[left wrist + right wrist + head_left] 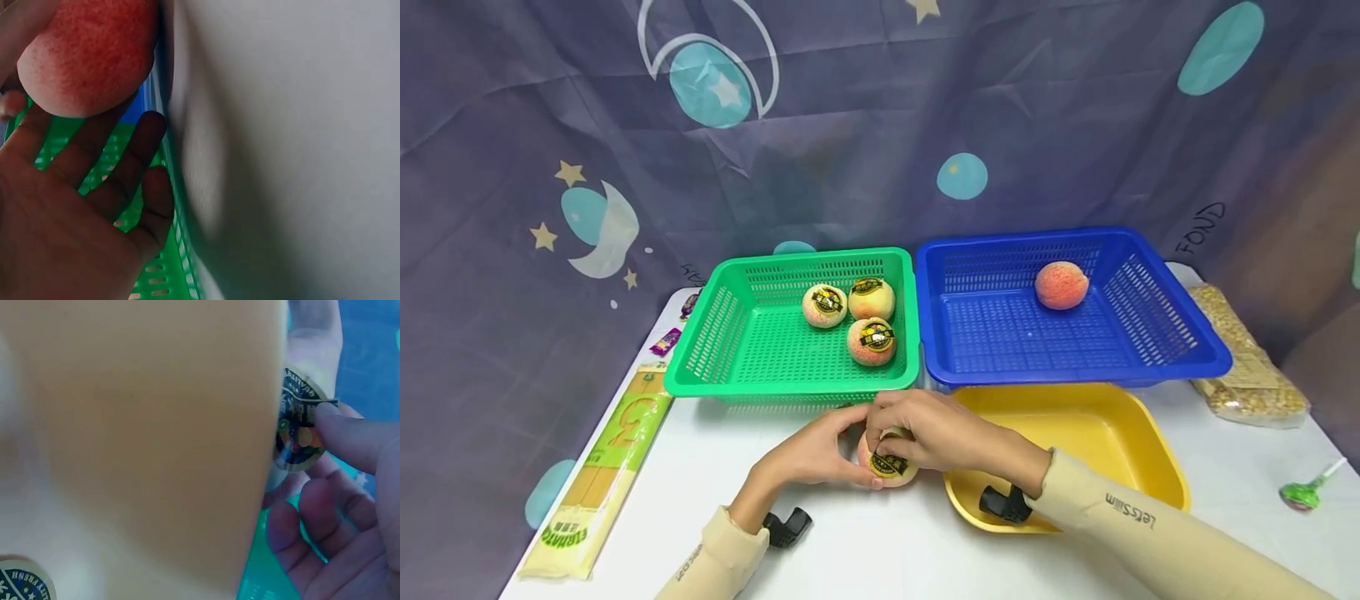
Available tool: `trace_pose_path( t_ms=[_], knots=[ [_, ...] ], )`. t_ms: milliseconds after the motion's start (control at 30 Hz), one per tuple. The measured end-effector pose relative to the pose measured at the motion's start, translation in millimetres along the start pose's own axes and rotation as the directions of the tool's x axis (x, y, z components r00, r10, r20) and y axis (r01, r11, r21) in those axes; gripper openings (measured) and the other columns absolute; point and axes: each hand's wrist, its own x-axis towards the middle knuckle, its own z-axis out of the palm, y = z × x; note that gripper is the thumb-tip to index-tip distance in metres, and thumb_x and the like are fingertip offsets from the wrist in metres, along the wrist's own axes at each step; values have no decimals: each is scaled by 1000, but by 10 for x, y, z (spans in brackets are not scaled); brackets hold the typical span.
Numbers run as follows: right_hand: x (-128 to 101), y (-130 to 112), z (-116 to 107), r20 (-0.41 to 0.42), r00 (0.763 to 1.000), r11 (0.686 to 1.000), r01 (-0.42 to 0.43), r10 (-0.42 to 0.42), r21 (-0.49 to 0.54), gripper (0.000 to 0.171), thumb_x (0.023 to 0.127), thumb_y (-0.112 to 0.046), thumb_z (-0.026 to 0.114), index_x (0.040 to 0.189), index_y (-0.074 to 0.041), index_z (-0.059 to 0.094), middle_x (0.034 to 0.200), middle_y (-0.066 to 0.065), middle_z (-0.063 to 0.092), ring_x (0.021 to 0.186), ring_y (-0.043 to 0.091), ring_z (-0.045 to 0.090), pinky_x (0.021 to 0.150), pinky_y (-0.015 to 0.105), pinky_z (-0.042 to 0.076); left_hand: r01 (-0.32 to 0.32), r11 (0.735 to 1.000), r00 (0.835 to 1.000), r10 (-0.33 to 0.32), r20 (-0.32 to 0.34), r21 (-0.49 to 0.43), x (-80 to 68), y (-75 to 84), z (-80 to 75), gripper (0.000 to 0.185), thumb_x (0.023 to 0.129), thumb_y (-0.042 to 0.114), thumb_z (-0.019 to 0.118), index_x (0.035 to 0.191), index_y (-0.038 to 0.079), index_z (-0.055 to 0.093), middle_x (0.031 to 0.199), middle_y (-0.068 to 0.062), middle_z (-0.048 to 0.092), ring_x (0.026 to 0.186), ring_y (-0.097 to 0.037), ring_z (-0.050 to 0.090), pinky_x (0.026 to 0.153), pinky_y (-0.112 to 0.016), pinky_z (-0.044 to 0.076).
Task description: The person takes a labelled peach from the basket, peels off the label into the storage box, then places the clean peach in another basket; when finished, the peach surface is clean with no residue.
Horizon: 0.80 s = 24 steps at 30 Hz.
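Note:
My left hand point(816, 450) holds a pale pink peach point(907, 477) low over the white table, in front of the green basket point(767, 342). In the left wrist view the peach point(87, 59) shows its red side above the fingers. A round black-and-gold sticker point(889, 464) is on the peach's upper face. My right hand point(932, 429) is bent over it, with thumb and finger pinching at the sticker's edge. The right wrist view shows that thumb on the sticker point(300, 425); a blurred tan surface hides most of the peach there.
Several stickered peaches point(871, 342) sit in the green basket. One peach point(1062, 285) without a visible sticker lies in the blue basket point(992, 342). A yellow basin point(1108, 433) stands under my right forearm. Noodles point(606, 475) lie left; a grain bag point(1247, 358) and lollipop point(1300, 496) lie right.

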Motion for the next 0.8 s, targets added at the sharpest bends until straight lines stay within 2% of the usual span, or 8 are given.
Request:
trace_pose_path(
  t_ms=[133,233,367,500,600,800],
  knots=[
    [-46,4,-32,-34,998,998,56,-55,22,9,92,-13,76,91,-22,74,89,-12,70,76,-4,53,67,18,49,30,1000,1000,-30,4,0,-12,7,-29,66,72,38,93,128,40,59,122,20,66,116,-7,60,104,-34,47],
    [-90,16,-82,-74,996,997,59,-55,50,9,93,-10,74,94,-19,74,89,-10,71,73,-4,52,64,20,50,59,998,998,-59,2,5,-16,14,-48,67,71,40,93,129,41,59,122,20,65,116,-6,60,104,-36,45],
    [-193,48,-173,-127,992,996,28,-17,86,14,94,-6,71,103,-16,74,96,-6,75,75,-1,54,65,21,51,66,998,998,-66,11,-2,-7,23,-60,66,71,39,94,127,39,59,121,19,66,116,-7,61,107,-39,45],
    [-356,82,-267,-146,989,992,-20,38,123,21,94,-5,70,113,-13,74,105,-1,76,76,1,55,65,22,51,59,998,998,-58,16,-24,4,20,-63,66,70,37,94,126,37,60,121,18,66,115,-7,62,109,-41,45],
    [-507,112,-334,-144,987,988,-46,68,148,23,94,-3,70,114,-13,75,107,2,77,76,1,57,65,23,53,59,998,998,-59,16,-29,8,20,-65,66,70,37,95,126,37,61,120,17,66,114,-7,63,108,-41,46],
    [-812,189,-465,-119,984,982,-117,135,148,25,93,2,68,112,-12,77,106,1,77,88,2,65,78,25,57,63,998,998,-63,21,-22,21,34,-91,65,69,37,95,125,38,61,121,17,65,114,-7,63,107,-42,46]
  ],
)
